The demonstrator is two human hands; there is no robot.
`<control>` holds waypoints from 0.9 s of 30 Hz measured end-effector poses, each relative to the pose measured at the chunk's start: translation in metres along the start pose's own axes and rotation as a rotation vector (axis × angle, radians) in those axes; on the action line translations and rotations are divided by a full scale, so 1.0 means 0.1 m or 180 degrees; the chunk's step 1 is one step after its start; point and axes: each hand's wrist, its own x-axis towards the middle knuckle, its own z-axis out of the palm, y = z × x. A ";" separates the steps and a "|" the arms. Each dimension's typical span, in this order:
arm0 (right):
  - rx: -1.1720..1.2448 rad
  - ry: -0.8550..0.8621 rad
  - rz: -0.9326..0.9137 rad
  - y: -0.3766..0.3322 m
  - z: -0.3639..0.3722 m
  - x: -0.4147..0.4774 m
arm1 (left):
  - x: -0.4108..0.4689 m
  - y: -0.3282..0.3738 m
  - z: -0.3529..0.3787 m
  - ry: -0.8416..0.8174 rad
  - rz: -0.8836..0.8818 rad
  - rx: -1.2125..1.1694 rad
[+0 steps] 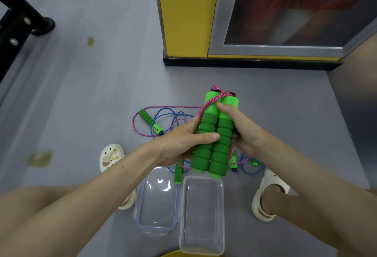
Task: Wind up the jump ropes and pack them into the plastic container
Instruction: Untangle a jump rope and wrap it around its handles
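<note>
Two green foam jump rope handles (214, 134) stand side by side, upright, above the floor, with a pink braided cord (212, 100) crossing their tops. My left hand (183, 144) grips them from the left, thumb across the front. My right hand (242, 132) holds them from the right, thumb pressing the upper plastic part. Below them lies a clear plastic container (202, 216) with nothing in it, and its lid (157, 201) rests to its left. More rope, pink and blue (163, 118), is spread on the floor with another green handle (150, 122).
Further green handles (178, 173) and blue cord (248, 165) lie near the container. White sandals on my feet (111, 156) (269, 193) flank it. A yellow column (185, 13) and a glass-fronted cabinet (285, 11) stand behind. Black equipment (18, 22) is at far left.
</note>
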 end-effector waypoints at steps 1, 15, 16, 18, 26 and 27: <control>0.0032 0.0051 -0.0037 0.00 0.01 0.00 | 0.02 -0.03 0.02 0.0071 0.0076 -0.0028; -0.0790 0.0173 -0.0157 -0.02 -0.01 0.02 | 0.06 -0.17 -0.02 0.0763 0.0308 -0.0111; -0.0885 0.0126 -0.0115 -0.01 -0.04 0.02 | 0.06 -0.17 -0.03 0.0855 0.0321 -0.0088; -0.1048 0.0026 -0.0060 0.02 -0.10 0.01 | 0.06 -0.17 -0.07 0.1005 0.0325 -0.0081; -0.1645 0.0208 -0.0082 0.06 -0.22 0.09 | 0.09 -0.14 -0.16 0.1166 0.0335 0.0353; -0.1763 0.0298 -0.0093 0.08 -0.22 0.11 | 0.09 -0.14 -0.14 0.1146 0.0332 0.0337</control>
